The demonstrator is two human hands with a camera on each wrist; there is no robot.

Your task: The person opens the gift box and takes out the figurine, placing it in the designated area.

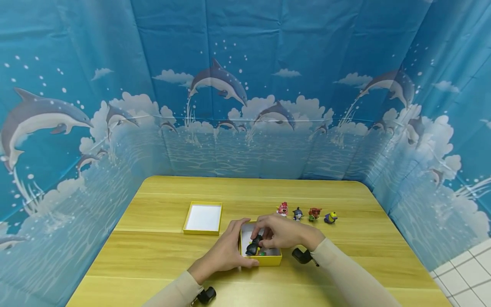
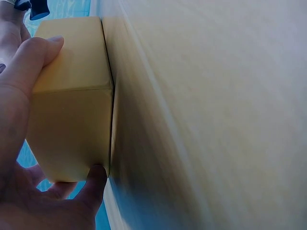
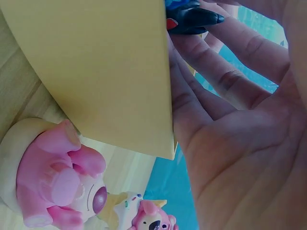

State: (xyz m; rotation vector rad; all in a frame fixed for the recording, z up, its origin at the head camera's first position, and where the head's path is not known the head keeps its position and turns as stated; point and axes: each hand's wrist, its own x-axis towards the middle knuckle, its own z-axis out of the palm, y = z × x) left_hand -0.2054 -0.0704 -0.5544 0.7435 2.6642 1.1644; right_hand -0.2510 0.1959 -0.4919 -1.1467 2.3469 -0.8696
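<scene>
My left hand (image 1: 226,247) grips a yellow open-topped box (image 1: 270,261) on the table, thumb along its near wall and fingers on its left side. In the left wrist view that hand (image 2: 29,120) spans a corner of the closed outer walls. Fingers of my right hand (image 1: 281,230) reach over the rim and pinch a small black toy figure (image 1: 253,246) inside the box. The right wrist view shows the black figure (image 3: 194,20), with red and blue parts, at the fingertips of the right hand (image 3: 240,105). Other bits in the box are partly hidden.
A shallow yellow lid (image 1: 203,217) with white inside lies left of the box. Behind the right hand stand a pink figure (image 1: 283,209), a dark figure (image 1: 297,214), a red-brown figure (image 1: 314,214) and a purple-yellow figure (image 1: 330,218). A dolphin-print curtain (image 1: 245,128) surrounds the table.
</scene>
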